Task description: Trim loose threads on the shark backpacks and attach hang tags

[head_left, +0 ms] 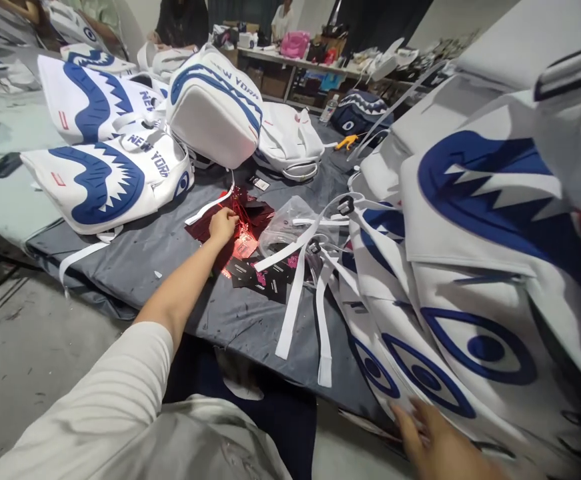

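Note:
My left hand (223, 225) reaches into a pile of shiny red tags (246, 241) on the dark table cover. Its fingers are bent and pressed together, and what they pinch is hidden. Black printed cards (270, 283) lie just in front of the pile, with a clear plastic bag (283, 230) on its right. Low on the right, my right hand (433, 437) is slightly blurred beside a row of white backpacks (475, 287) with blue shark mouths and eyes. Its thumb and fingers look apart; whether they touch the nearest backpack cannot be made out.
More white backpacks (115, 177) lie at the left and one stands tilted (210, 113) behind the pile. White straps (295, 310) hang over the table's front edge. Farther back are an orange-handled tool (346, 142), a bottle (328, 110) and a dark backpack (363, 113). People stand beyond.

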`<state>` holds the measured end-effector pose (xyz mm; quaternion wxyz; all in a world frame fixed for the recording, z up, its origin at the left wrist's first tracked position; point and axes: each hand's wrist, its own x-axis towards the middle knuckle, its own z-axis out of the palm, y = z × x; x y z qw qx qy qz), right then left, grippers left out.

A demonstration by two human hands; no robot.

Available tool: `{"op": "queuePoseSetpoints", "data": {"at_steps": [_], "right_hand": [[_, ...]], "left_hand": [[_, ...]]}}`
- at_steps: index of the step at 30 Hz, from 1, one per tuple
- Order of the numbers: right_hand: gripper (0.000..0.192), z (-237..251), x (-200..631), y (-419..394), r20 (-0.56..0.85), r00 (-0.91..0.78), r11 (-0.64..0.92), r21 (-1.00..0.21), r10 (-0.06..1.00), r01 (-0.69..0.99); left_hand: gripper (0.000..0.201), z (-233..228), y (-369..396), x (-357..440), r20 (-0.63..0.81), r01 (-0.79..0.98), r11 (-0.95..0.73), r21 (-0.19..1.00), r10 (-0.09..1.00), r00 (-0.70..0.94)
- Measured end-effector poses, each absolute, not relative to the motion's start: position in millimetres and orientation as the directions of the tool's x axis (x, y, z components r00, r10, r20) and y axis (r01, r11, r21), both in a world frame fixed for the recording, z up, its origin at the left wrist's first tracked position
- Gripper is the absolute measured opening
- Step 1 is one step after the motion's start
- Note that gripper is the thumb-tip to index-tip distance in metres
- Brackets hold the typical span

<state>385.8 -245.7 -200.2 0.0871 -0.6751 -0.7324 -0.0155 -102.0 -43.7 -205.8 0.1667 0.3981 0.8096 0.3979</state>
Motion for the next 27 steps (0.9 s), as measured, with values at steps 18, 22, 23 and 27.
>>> {"op": "queuePoseSetpoints", "data": {"at_steps": [18,22,23,27], "right_hand": [[0.042,-174,-11,-15,-0.014,-0.393,0.276,-0.688,0.92,0.671],[0.042,-168,12,-34,0.131,-0.454,0.387,-0.751,0.881,0.535],[0.042,-169,24,-48,0.199,-0.453,0.428,-0.761,0.869,0.488],[0.034,-186,113,-139,0.442,-0.252,0.508,-0.744,0.861,0.434]], "left_hand": [[0.016,-221,-111,-124,0.051,0.783,0.194,0.591,0.96,-0.276],[0.021,-221,-107,-133,0.392,0.662,-0.033,0.749,0.827,-0.403],[0.022,-219,-105,-131,0.477,0.622,-0.133,0.771,0.768,-0.427],[0.017,-197,-111,-98,0.736,0.599,-0.474,0.646,0.595,-0.324]]}}
